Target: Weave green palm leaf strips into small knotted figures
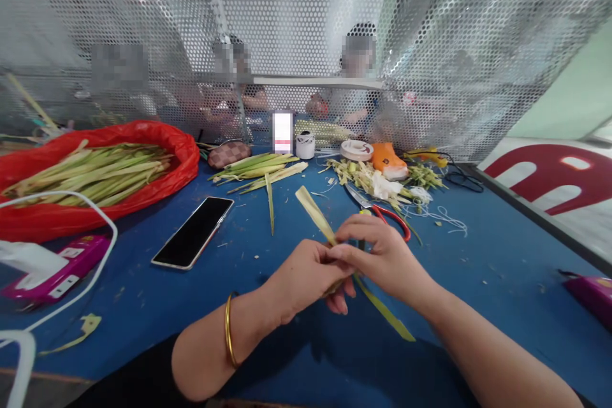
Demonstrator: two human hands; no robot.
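So the left arm had the more noticeable gear. A plain black sleeve (138, 373) came in between 7 and 8 o'clock in the view, dark all over, with its hem ending on the forearm. Farther along, around 7 o'clock, between that hem and the left hand (306, 274), was a slim gold bangle (229, 331), round, smooth and pretty shiny. The right hand (382, 255) had its long forearm uncovered down to about 4 o'clock, where a dark sliver of cloth (590, 400) showed, too small to make out properly.
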